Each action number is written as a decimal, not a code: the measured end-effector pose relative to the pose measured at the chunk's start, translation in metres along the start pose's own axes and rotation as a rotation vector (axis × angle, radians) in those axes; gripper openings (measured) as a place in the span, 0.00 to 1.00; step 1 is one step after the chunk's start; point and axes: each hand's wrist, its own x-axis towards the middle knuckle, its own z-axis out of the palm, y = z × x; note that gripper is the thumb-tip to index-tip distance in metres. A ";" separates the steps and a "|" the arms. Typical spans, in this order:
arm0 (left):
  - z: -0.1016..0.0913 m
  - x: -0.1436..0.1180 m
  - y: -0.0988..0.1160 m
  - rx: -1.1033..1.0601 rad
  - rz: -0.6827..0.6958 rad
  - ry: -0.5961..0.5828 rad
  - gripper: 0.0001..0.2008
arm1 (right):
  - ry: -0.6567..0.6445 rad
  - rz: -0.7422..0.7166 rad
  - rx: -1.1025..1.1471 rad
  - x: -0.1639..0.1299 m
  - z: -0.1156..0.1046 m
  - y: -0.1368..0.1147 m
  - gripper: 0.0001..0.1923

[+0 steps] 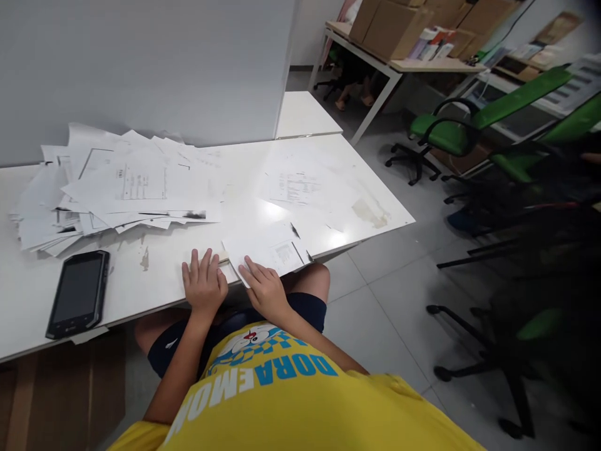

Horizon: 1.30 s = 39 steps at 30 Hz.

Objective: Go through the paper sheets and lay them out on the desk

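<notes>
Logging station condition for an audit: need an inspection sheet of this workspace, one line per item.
Surface: white table, tan stain toward its right end.
Things at hand: printed sheet at the front edge; small tan strip at its left.
Clutter: untidy paper heap; black handheld device, screen dark.
Hands: left hand palm down by the strip, contact unclear; right hand on the sheet.
Cables: thin dark line at upper right, possibly one.
Surroundings: green chairs; cartons on another table.

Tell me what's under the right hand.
The right hand lies over part of a white sheet bearing some print; whatever the hand and sheet cover can't be seen.
</notes>
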 end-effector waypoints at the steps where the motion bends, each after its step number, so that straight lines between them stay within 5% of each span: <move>1: 0.000 0.000 0.000 -0.003 0.006 -0.004 0.25 | -0.017 0.020 0.014 0.004 0.000 0.000 0.26; 13: -0.002 0.000 0.003 -0.006 -0.020 -0.062 0.22 | -0.158 0.013 -0.014 0.011 0.004 -0.005 0.30; 18: -0.003 0.000 0.006 0.010 -0.074 -0.066 0.21 | -0.121 0.129 -0.044 0.001 -0.001 0.000 0.31; 25: -0.001 0.000 0.004 -0.008 -0.037 -0.088 0.22 | -0.140 0.028 -0.005 0.001 -0.003 0.006 0.29; 39: -0.002 0.000 0.004 -0.051 -0.092 -0.157 0.22 | 0.025 0.196 0.003 -0.012 0.010 0.008 0.29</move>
